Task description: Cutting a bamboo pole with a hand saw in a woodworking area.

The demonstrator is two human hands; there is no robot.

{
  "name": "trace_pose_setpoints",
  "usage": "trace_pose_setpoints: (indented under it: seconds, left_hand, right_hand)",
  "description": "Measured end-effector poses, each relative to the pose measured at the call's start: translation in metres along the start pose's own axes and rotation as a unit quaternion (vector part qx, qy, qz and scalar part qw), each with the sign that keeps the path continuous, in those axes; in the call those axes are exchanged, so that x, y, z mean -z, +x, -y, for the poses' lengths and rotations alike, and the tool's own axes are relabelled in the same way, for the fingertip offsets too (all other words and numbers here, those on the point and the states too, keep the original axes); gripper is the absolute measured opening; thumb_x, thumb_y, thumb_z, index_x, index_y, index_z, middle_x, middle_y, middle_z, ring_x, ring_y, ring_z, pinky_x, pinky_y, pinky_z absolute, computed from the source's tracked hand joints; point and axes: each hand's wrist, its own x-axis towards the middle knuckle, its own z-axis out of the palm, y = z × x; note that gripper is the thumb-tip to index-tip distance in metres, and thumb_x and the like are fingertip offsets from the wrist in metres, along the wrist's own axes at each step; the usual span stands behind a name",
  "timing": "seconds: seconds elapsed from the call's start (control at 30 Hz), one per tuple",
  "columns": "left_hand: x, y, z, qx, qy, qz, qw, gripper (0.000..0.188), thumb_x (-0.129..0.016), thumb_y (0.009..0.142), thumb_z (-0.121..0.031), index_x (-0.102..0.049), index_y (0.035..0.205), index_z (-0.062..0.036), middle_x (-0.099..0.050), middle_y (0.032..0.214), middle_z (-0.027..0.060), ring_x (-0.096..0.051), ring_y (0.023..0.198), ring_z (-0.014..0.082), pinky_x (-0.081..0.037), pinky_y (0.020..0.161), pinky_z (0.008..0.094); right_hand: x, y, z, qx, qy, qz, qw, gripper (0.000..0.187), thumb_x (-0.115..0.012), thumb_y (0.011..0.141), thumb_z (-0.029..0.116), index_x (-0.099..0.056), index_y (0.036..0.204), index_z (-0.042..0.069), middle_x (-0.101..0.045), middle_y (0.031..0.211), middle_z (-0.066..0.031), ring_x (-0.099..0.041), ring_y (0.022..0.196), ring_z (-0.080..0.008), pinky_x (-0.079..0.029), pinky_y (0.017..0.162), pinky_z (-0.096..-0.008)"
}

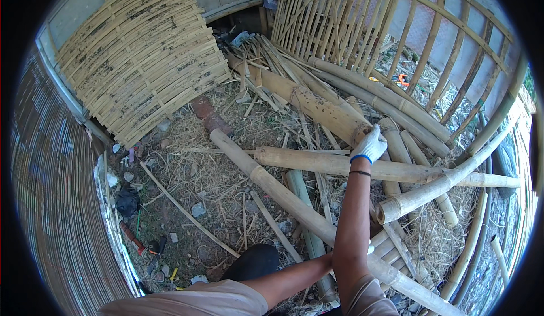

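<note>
My right hand, in a white glove with a blue cuff, reaches forward. Its fingers are closed on the near end of a thick, brown-spotted bamboo pole. My left forearm passes behind my right forearm. Only a small white bit, apparently of my left glove, shows beside a long bamboo pole, so its fingers are hidden. Below my right hand another bamboo pole lies crosswise over other pieces. A cut bamboo length rests at its right, its hollow end facing me.
A slatted bamboo panel leans at the back left, and a bamboo fence stands behind. Split strips and shavings litter the ground. A red-handled tool and a black bag lie at left.
</note>
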Motion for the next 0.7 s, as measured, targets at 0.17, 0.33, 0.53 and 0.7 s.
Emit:
trace_pose_setpoints:
  seconds: [0.17, 0.33, 0.53, 0.7]
  left_hand:
    - [0.006, 0.022, -0.051, -0.055, -0.045, 0.044, 0.996, 0.057, -0.046, 0.102, -0.039, -0.042, 0.153, -0.0154, -0.037, 0.163, 0.0079, -0.035, 0.148, 0.0278, -0.025, 0.122, 0.0446]
    - [-0.134, 0.042, -0.012, 0.036, 0.018, -0.232, 0.972, 0.060, -0.036, 0.103, -0.047, -0.041, 0.153, -0.0141, -0.040, 0.160, 0.0073, -0.037, 0.146, 0.0281, -0.027, 0.120, 0.0428]
    - [0.032, 0.023, -0.044, -0.014, 0.114, 0.055, 0.992, 0.070, -0.051, 0.093, -0.052, -0.041, 0.152, -0.0163, -0.029, 0.166, 0.0122, -0.030, 0.151, 0.0309, -0.022, 0.125, 0.0461]
    - [0.056, 0.003, -0.026, -0.031, 0.002, -0.010, 0.999, 0.048, -0.081, 0.070, -0.019, -0.060, 0.113, -0.0136, -0.065, 0.109, 0.0143, -0.070, 0.101, 0.0334, -0.057, 0.084, 0.0483]
  right_hand:
    - [-0.003, 0.075, -0.028, -0.019, -0.553, 0.107, 0.826, 0.070, -0.065, 0.089, 0.055, -0.054, 0.134, 0.003, -0.058, 0.138, -0.0249, -0.059, 0.126, -0.0391, -0.046, 0.105, -0.0510]
    - [0.032, -0.033, 0.002, 0.286, -0.571, 0.352, 0.685, 0.062, -0.072, 0.085, 0.047, -0.061, 0.126, 0.001, -0.068, 0.119, -0.0263, -0.067, 0.110, -0.0417, -0.053, 0.095, -0.0491]
    - [0.253, -0.125, 0.085, 0.187, -0.411, 0.352, 0.820, 0.034, -0.077, 0.085, 0.017, -0.067, 0.114, 0.002, -0.072, 0.102, -0.0158, -0.071, 0.095, -0.0308, -0.055, 0.084, -0.0386]
    - [0.398, -0.144, 0.101, 0.064, -0.796, 0.202, 0.568, 0.077, -0.090, 0.061, 0.028, -0.059, 0.130, 0.018, -0.059, 0.133, -0.0070, -0.056, 0.126, -0.0305, -0.044, 0.104, -0.0529]
